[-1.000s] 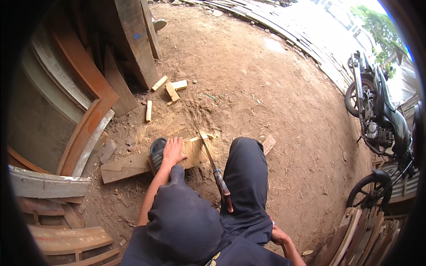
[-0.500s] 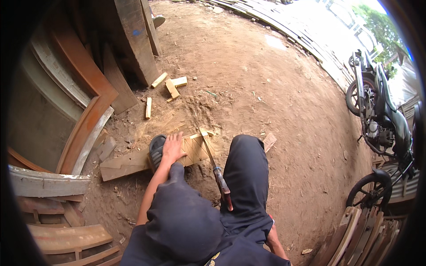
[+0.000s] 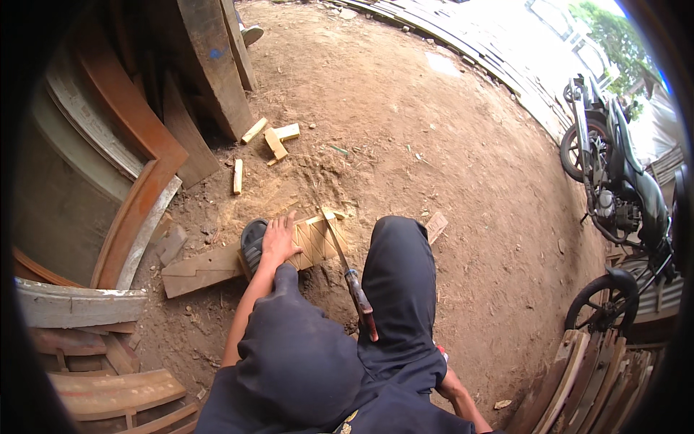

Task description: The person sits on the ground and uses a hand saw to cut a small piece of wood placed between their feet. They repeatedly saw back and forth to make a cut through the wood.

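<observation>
My left hand (image 3: 280, 242) lies with fingers spread on a pale wooden board (image 3: 312, 247) marked with diagonal lines, beside my sandalled left foot (image 3: 253, 242). A handsaw (image 3: 360, 300) leans untended across the board, its blade at a light block on the board's top and its worn handle against my right leg. My right hand (image 3: 452, 387) is low at my right hip by a small red and white object (image 3: 442, 354), its fingers mostly hidden. Under the marked board is a longer, weathered plank (image 3: 196, 275).
Light offcuts (image 3: 275, 145) lie on the dirt ground ahead. Old frames and boards (image 3: 170, 155) lean at the left. A parked motorcycle (image 3: 622, 202) stands at the right, above stacked slats (image 3: 564, 383). Part of another person's shoe (image 3: 252, 34) shows beyond the timber.
My right hand has shifted slightly at my hip, and the view has moved a little. My left hand and the saw stay in place on the board.
</observation>
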`<control>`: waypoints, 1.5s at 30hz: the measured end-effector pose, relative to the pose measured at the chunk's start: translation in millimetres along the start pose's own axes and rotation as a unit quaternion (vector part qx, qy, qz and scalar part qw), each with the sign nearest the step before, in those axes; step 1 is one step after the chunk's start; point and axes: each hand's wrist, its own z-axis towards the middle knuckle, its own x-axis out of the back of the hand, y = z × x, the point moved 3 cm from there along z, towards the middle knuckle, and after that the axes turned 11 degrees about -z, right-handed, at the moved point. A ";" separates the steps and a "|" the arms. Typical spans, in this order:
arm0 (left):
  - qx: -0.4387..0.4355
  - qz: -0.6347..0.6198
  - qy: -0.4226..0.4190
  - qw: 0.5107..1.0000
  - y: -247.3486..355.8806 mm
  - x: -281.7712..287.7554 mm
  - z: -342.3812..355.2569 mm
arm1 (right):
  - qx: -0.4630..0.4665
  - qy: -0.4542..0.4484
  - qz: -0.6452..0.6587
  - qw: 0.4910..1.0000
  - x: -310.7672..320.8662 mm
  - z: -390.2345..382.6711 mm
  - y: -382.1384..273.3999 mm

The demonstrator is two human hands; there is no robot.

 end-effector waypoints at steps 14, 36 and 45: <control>-0.012 -0.011 0.023 1.000 -3.3 -0.4 -0.4 | 0.177 0.097 -0.307 0.930 -2.0 -11.1 -17.5; 0.007 -0.020 -0.011 1.000 4.3 4.0 -0.4 | 0.358 0.188 -0.328 0.854 -3.3 29.9 -31.8; 0.016 -0.020 -0.029 0.999 5.3 5.6 2.3 | 0.385 0.255 -0.415 0.784 3.4 27.9 -15.8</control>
